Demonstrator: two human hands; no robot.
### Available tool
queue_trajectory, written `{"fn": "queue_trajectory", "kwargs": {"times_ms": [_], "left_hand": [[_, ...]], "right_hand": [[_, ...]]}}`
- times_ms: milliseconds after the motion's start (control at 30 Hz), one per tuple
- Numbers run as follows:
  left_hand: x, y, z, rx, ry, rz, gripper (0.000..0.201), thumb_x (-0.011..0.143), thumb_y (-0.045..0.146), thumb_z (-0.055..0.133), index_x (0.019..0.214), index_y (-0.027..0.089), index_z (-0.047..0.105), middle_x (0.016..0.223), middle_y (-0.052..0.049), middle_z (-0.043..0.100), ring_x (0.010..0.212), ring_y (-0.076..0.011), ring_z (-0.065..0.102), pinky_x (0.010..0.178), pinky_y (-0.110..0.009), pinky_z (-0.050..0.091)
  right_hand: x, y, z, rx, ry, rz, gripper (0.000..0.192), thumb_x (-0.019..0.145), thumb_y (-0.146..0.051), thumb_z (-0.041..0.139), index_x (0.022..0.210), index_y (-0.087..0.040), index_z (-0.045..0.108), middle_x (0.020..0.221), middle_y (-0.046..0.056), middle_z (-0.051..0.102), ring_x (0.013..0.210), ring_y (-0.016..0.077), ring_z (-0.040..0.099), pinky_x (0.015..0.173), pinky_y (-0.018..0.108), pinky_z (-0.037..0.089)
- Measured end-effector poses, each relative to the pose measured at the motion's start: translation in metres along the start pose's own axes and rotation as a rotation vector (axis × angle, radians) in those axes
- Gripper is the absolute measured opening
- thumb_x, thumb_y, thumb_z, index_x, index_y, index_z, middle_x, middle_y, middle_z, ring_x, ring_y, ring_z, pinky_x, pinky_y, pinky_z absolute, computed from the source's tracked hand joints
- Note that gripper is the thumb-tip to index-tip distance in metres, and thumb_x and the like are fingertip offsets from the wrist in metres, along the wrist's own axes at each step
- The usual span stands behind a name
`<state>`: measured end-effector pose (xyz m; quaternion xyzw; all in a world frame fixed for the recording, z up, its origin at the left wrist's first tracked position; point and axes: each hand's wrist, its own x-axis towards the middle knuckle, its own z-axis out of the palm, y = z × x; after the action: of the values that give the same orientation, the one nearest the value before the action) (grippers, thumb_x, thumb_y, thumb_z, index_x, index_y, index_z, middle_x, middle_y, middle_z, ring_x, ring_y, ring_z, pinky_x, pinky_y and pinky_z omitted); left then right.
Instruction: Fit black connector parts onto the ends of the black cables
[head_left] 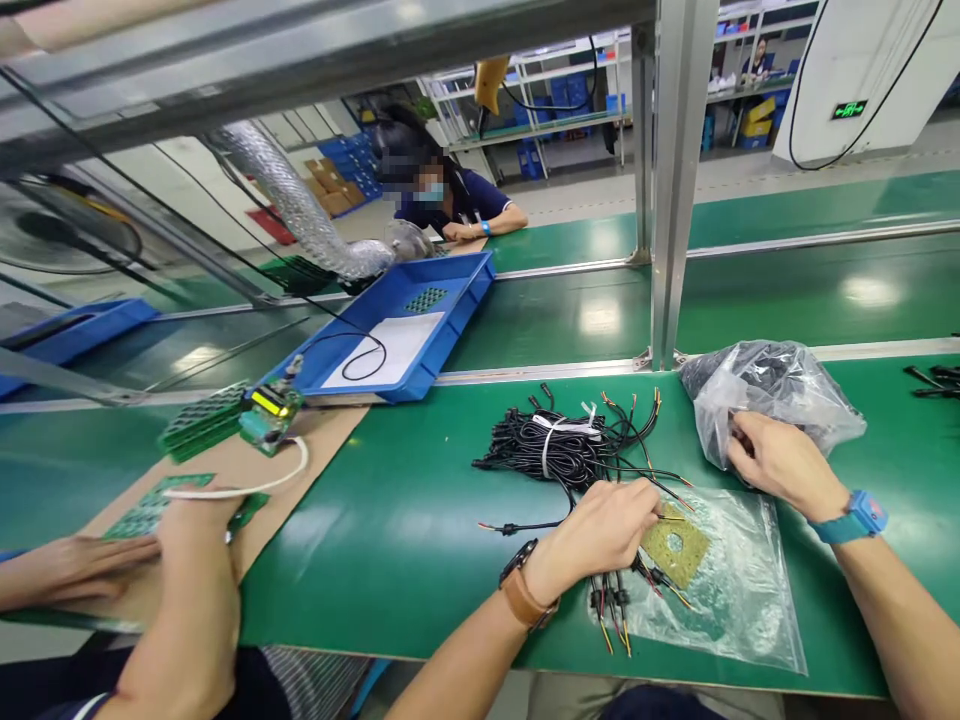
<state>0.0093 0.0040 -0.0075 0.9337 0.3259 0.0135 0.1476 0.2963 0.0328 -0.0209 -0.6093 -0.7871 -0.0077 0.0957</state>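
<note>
The left hand (pixel 604 530) rests on the green surface (pixel 420 520) with its fingers curled around a few short black leads (pixel 611 600), whose coloured stripped ends fan out below the wrist. Its fingertips press near a small yellow-green square pad with a round hole (pixel 675 545), which lies on a flat clear plastic bag (pixel 739 600).

The right hand (pixel 780 462) is pinched shut on the edge of a crumpled clear bag (pixel 772 395) that holds dark parts; the contents cannot be identified.

A tied bundle of black cables (pixel 559 450), bound with a white strap, lies just beyond the left hand, touching the loose leads.

Step in hand, as judged: sorting individual leads from the supply while the second bag is being opened or steadied. The next move calls for a firm pinch on the bag film and a steady hold on the leads so the stripped ends stay aligned.

To the left, another person's hands (pixel 187 530) rest on green circuit boards (pixel 150 510) laid on cardboard (pixel 315 440). A blue tray (pixel 457 300) sits behind.
</note>
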Motion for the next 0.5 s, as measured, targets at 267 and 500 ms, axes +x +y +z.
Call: {"fn": "queue_trajectory", "kwargs": {"times_ms": [267,500], "left_hand": [[-0.003,-0.006,0.006,-0.046,0.028,0.0,0.007,0.101,0.017,0.048,0.096,0.018,0.052,0.098,-0.004,0.058,0.079,-0.0172,0.057,0.068,-0.031,0.045],[0.0,-0.006,0.014,0.006,0.097,0.038,0.02,0.098,0.011,0.052,0.08,0.017,0.058,0.086,-0.003,0.062,0.082,-0.0186,0.058,0.073,-0.033,0.042]], "right_hand": [[-0.003,-0.002,-0.014,-0.037,-0.006,0.139,0.033,0.089,-0.035,0.04,0.058,-0.022,0.042,0.054,0.005,0.055,0.051,0.0183,0.045,0.056,0.033,0.022],[-0.01,0.001,-0.032,-0.054,-0.095,0.158,0.033,0.084,-0.04,0.045,0.056,-0.023,0.045,0.052,0.004,0.053,0.049,0.0174,0.041,0.054,0.031,0.021]]}}
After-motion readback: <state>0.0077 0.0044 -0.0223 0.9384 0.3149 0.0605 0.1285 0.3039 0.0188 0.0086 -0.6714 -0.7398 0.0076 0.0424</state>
